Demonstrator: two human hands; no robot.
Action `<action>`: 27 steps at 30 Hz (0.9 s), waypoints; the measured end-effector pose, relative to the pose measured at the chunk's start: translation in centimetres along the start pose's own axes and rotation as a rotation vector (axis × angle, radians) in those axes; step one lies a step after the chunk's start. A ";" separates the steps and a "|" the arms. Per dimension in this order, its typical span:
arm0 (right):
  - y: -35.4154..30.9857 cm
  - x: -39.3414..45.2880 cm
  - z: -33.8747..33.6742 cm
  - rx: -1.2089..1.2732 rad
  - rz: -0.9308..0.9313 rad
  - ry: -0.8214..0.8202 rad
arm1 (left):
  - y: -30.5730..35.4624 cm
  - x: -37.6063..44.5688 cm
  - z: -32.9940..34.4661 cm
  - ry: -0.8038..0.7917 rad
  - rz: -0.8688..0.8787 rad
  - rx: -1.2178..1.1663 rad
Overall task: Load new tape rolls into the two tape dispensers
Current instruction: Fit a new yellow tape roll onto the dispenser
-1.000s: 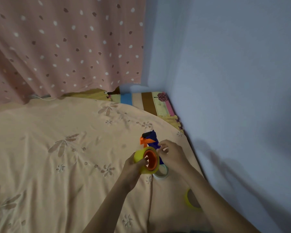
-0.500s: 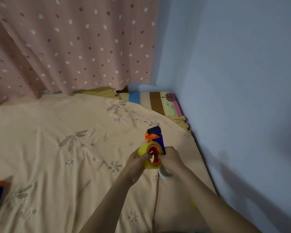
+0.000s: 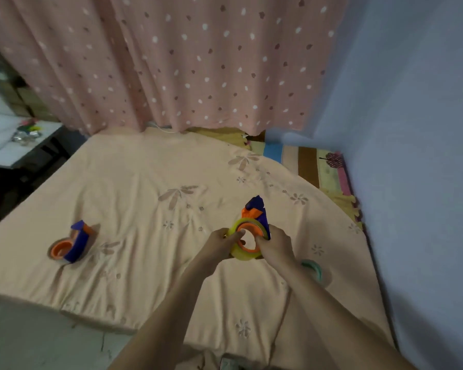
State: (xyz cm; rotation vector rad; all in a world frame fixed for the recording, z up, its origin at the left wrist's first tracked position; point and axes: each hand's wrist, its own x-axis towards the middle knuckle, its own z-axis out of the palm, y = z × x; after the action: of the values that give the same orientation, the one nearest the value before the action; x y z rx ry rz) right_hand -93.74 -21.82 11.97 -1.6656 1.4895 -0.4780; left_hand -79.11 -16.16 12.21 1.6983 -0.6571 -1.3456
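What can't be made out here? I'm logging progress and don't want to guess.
All in the head view:
- Whether the yellow tape roll is fully seated on the blue dispenser: the left hand and right hand cover its sides.
- Whether the second dispenser holds tape: blurred.
- The teal roll: partly hidden behind the right forearm.
- Items on the white table: small, cut by the left edge.

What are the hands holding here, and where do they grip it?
Both hold the yellow roll on the dispenser: left hand at its left rim, right hand at its right.
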 end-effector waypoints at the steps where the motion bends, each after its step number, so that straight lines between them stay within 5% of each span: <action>1: -0.5 -0.1 0.7 -0.008 -0.022 -0.029 | -0.1 -0.4 -1.0 0.023 -0.014 0.007; 16: -10.2 -6.0 14.8 -0.043 -0.231 -0.374 | -6.4 -10.0 -17.4 0.393 -0.065 -0.147; 27: -21.7 -12.1 31.6 -0.069 -0.305 -0.427 | -11.3 -14.8 -36.5 0.467 -0.014 -0.245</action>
State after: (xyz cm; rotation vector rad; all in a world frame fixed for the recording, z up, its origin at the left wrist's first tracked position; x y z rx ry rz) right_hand -59.27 -1.17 13.28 -1.9166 0.9568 -0.2100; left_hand -49.59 12.24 12.20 1.7291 -0.2027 -0.9412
